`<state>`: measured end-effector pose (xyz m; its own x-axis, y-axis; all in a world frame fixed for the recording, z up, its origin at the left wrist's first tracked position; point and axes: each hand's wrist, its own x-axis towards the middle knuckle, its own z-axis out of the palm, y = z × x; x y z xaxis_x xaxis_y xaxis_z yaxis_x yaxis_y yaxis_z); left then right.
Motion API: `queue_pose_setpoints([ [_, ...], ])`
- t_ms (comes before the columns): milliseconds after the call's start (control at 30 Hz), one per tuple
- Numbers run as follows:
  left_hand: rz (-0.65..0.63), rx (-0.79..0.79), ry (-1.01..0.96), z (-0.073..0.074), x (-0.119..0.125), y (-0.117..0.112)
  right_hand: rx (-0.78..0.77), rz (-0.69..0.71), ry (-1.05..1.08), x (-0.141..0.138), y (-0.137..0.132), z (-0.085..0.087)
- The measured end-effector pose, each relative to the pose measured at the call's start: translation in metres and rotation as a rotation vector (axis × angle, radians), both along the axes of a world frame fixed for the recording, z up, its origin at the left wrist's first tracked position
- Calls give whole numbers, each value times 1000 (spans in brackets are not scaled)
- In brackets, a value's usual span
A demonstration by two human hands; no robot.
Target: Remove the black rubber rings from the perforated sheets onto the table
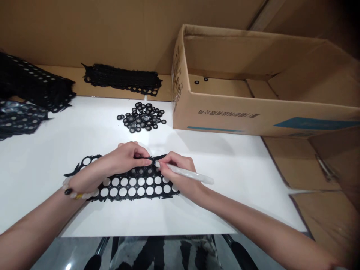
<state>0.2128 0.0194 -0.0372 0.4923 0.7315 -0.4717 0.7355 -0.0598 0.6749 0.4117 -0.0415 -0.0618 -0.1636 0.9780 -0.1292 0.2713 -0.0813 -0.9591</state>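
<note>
A black perforated sheet [135, 187] with rows of round holes lies flat on the white table top [213, 213], in front of me. My left hand [126, 159] rests on its upper edge, with the fingers pinched at the sheet. My right hand [177, 172] grips a white translucent stick [187, 173], and its tip touches the sheet next to my left fingertips. Some holes near the hands seem to hold small dark rings. A beaded bracelet [75, 191] circles my left wrist. Part of the sheet is hidden under both hands.
A loose pile of black rings [142, 117] lies beyond the hands. Stacks of black perforated sheets [120, 79] sit at the back and far left. An open cardboard box [253, 112] with two small rings inside stands back right. Flattened cardboard [312, 165] lies right of the table.
</note>
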Motion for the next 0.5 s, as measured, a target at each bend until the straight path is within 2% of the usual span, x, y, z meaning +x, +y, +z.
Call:
queue_pose_setpoints([
  [200,-66,100,76,6,2,0,11,-12,64,4,-4,-2],
  [300,-102,100,109,8,2,-2,2,38,19,5,-5,0],
  [500,-122,137,170,2,-2,-7,21,87,-10,3,-4,3],
])
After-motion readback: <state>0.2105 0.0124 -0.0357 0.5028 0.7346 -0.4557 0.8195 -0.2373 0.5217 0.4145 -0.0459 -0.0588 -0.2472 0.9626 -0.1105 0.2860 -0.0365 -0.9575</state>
